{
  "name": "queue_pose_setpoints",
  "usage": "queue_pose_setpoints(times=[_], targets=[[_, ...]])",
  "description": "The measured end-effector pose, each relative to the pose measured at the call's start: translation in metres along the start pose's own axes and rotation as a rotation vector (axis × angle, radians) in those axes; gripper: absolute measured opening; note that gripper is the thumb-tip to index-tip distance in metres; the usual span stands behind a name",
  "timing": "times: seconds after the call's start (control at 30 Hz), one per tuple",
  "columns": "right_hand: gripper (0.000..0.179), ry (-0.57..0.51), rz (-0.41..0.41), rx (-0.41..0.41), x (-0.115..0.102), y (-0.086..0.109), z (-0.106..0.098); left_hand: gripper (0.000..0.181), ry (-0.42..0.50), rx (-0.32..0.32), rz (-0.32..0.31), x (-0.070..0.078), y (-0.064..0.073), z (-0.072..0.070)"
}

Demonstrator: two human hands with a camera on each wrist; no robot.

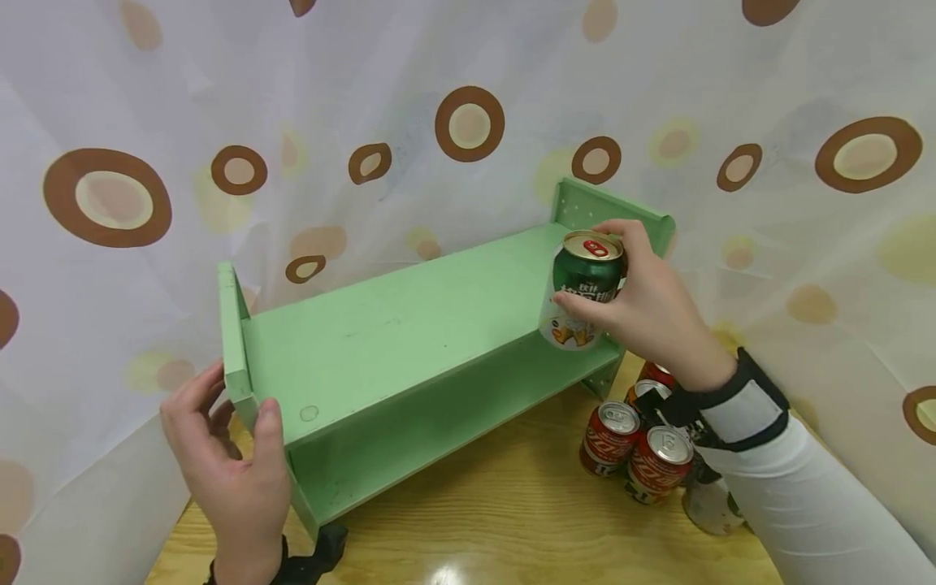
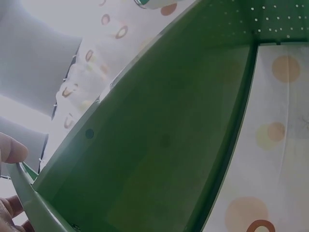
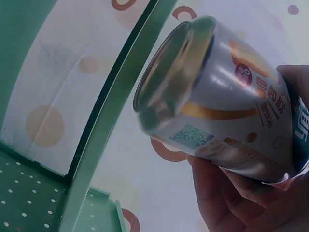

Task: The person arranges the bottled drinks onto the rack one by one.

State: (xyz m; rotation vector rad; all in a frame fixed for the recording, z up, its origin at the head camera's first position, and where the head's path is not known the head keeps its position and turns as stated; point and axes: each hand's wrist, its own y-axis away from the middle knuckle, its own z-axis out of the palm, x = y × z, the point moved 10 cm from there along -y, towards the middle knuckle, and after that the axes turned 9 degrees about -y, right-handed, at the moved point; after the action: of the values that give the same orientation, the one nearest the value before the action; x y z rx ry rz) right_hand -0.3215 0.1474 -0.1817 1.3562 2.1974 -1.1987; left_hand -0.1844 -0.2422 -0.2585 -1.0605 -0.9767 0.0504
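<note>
A green and white drink can (image 1: pixel 585 280) with a red pull tab is in my right hand (image 1: pixel 647 301), thumb on the near side and fingers round the far side. The can is over the front edge of the upper board, near the right end of a light green two-tier shelf (image 1: pixel 409 317). Seen from the right wrist, the can's silver bottom (image 3: pixel 164 72) is off the board. My left hand (image 1: pixel 234 471) grips the shelf's left end panel (image 1: pixel 234 333), with the thumb on one side and fingers on the other, as the left wrist view also shows.
Several red cans (image 1: pixel 610 439) stand grouped on the wooden table (image 1: pixel 468 512) at the shelf's right front, partly under my right forearm. A pale can (image 1: pixel 709 508) is beside them. A patterned cloth (image 1: pixel 409 65) hangs behind the shelf and at both sides.
</note>
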Motion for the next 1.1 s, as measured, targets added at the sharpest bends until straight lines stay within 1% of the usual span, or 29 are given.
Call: queue_pose_setpoints(times=[0.2,0.33,0.7,1.1], targets=[[0.082,-0.020,0.024,-0.048,-0.001,-0.018,0.013,0.053,0.003,0.008,0.005,0.000,0.000,0.000],[0.081,-0.028,0.005,-0.072,-0.002,-0.027,0.022,0.053,0.002,0.007,0.002,0.000,0.000,0.000],[0.083,-0.042,0.006,-0.126,-0.004,-0.040,0.037,0.053,-0.021,-0.009,0.024,0.000,0.000,0.001],[0.079,-0.141,0.006,-0.170,0.000,-0.058,0.058,0.053,-0.026,-0.001,0.020,0.000,0.000,0.001]])
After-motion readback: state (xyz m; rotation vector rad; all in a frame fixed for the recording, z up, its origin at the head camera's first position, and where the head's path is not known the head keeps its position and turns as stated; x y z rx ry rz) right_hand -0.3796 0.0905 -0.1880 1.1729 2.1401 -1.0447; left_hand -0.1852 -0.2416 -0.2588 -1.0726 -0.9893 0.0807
